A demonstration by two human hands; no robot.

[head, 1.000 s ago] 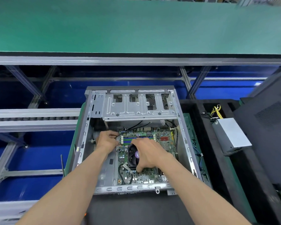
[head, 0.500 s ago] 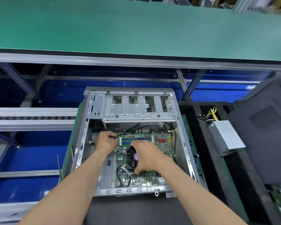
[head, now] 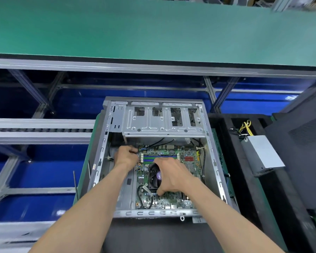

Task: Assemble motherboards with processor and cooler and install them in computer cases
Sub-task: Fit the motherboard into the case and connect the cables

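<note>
An open grey computer case (head: pixel 98 161) lies on its side in front of me, and a green motherboard (head: pixel 171 198) sits inside it. A black cooler (head: pixel 153 179) with a fan is mounted on the board. My right hand (head: pixel 171 175) lies over the cooler with its fingers curled round its near and right edges. My left hand (head: pixel 125 156) is at the board's far left corner and pinches a thin black cable (head: pixel 151 145) that runs up toward the drive cage (head: pixel 162 123). The processor is hidden under the cooler.
A grey power supply (head: pixel 261 154) with yellow and black wires lies in a black foam tray (head: pixel 226 136) to the right. A dark side panel (head: pixel 303 143) leans at the far right. A green conveyor belt (head: pixel 153 30) runs across the back, with aluminium rails (head: pixel 40 133) at left.
Both hands stay where they were on the cable and the cooler. Only my head has shifted a little, so the case sits slightly further left in view.
</note>
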